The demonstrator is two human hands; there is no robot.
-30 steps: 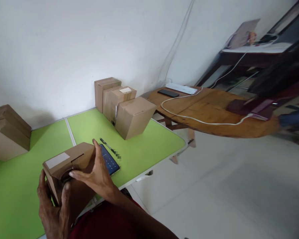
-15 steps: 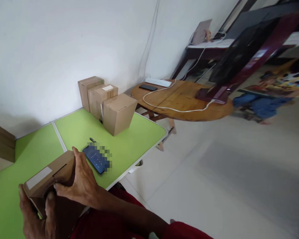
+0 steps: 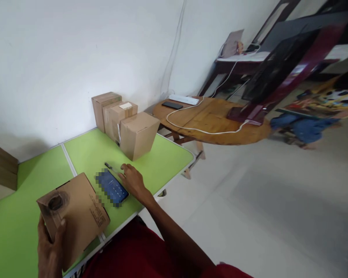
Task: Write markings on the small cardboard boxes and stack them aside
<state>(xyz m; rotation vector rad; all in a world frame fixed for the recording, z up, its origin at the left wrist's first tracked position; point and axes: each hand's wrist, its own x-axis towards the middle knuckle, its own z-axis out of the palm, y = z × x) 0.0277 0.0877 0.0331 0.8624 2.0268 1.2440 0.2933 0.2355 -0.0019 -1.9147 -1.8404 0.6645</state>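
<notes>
Partly pixelated phone (image 3: 112, 188), pen (image 3: 110, 167) tip under right hand (image 3: 132, 180), box (image 3: 74, 212) hiding left palm (image 3: 50, 251)

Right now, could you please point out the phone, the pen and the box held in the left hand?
phone (image 3: 112, 189), head view, middle of its screen.
pen (image 3: 109, 166), head view, dark end of its barrel.
box (image 3: 81, 210), head view, middle of its broad face.
</notes>
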